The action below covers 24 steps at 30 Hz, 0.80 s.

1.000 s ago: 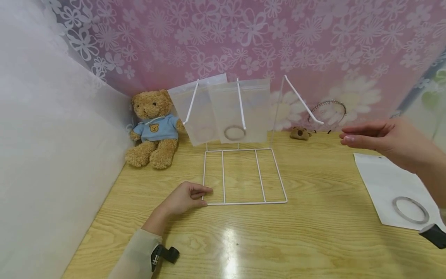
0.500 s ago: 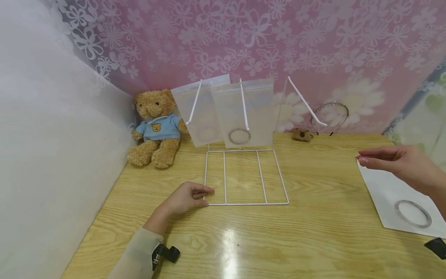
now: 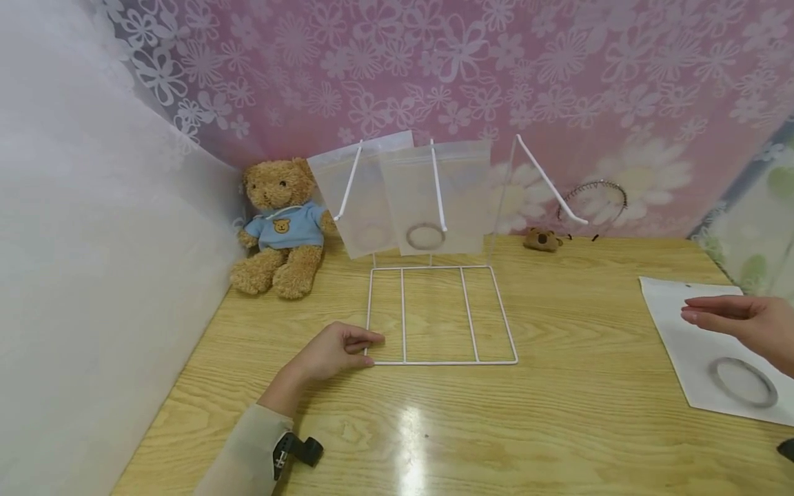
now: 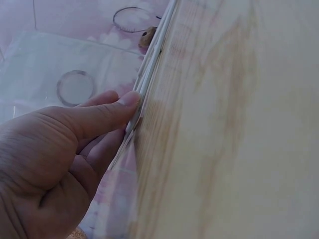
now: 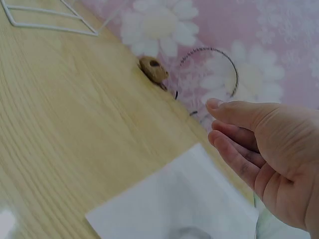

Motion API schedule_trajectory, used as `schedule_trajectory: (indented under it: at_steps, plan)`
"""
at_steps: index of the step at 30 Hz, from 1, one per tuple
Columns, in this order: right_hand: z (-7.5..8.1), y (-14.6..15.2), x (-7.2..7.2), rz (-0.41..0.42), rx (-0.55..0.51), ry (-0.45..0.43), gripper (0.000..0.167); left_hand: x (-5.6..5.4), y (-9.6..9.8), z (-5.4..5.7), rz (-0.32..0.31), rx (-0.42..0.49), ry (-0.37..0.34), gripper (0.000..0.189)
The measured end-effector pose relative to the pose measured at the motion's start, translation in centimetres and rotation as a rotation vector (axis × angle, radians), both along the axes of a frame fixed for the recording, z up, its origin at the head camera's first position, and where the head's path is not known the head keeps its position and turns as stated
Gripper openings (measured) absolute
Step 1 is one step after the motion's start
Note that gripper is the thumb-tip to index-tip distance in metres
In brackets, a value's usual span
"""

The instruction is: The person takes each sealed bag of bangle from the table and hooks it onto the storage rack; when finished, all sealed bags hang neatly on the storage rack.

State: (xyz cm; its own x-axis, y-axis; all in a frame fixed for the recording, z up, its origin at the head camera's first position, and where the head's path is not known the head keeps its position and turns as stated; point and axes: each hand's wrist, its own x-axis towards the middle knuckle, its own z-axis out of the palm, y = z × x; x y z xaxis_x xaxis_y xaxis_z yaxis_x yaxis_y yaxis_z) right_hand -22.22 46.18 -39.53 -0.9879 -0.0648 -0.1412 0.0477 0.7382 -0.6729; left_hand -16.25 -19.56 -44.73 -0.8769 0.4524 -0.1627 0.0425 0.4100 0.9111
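In the head view, a white wire display rack stands on the table, with three slanting hooks. My left hand pinches the front left corner of its base; the left wrist view shows the thumb on the wire. A frosted zip bag with a grey ring inside hangs on the middle hook. Another bag hangs tilted on the left hook, and the right hook holds nothing. My right hand, fingers relaxed and holding nothing, is over a third white bag with a grey ring.
A teddy bear in a blue top sits at the back left. Near the back wall are a small brown bear-head item and a dark thin headband. A pale wall borders the left side.
My right hand has moved from beside the right hook, right and down to over the flat bag. The left hand keeps its grip on the rack; the view has shifted slightly.
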Motion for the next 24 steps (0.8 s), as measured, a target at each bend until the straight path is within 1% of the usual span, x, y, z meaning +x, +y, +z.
schedule_trajectory:
  at_steps: [2,5,6,7,9,11,13,14,16,18,20,22,24]
  plan:
    - [-0.7,0.7,0.1,-0.006,-0.018,0.025,0.046,0.0,0.0,0.0,-0.001,0.003,0.008,0.042]
    - [-2.1,1.8,-0.1,-0.021,0.005,0.055,0.044,-0.1,0.0,0.0,0.007,0.005,0.011,0.042]
    - [-2.7,2.4,-0.3,-0.028,0.001,0.073,0.042,-0.1,0.0,0.0,0.009,0.005,0.011,0.042]
    - [-3.3,3.0,-0.5,-0.036,0.001,0.088,0.044,-0.1,0.0,0.0,0.007,0.007,0.016,0.042]
    - [-4.7,4.5,-1.1,-0.067,-0.002,0.117,0.038,-0.2,0.1,0.0,0.008,0.010,0.011,0.043]
    - [-6.2,6.1,-1.8,-0.095,-0.007,0.145,0.039,-0.2,0.1,-0.1,0.002,0.012,0.018,0.042]
    - [-7.3,7.4,-2.4,-0.136,-0.006,0.151,0.034,-0.2,0.1,-0.1,-0.001,0.011,0.021,0.042]
    - [-7.8,8.0,-2.6,-0.154,-0.007,0.154,0.029,-0.2,0.1,-0.1,0.002,0.009,0.015,0.043]
    - [-8.3,8.7,-2.8,-0.168,-0.027,0.154,0.026,-0.2,0.2,-0.1,0.002,0.006,0.017,0.042]
    - [-8.6,9.1,-2.7,-0.181,-0.069,0.164,0.023,-0.2,0.2,-0.1,0.004,0.006,0.012,0.043]
    - [-8.6,9.2,-2.5,-0.171,-0.133,0.177,0.027,-0.2,0.2,-0.2,0.005,0.007,0.005,0.042]
    - [-8.4,9.1,-2.2,-0.181,-0.156,0.188,0.032,-0.2,0.2,-0.2,0.004,0.011,0.002,0.042]
    - [-8.2,8.9,-1.9,-0.213,-0.141,0.182,0.034,-0.1,0.2,-0.2,0.004,0.012,0.000,0.042]
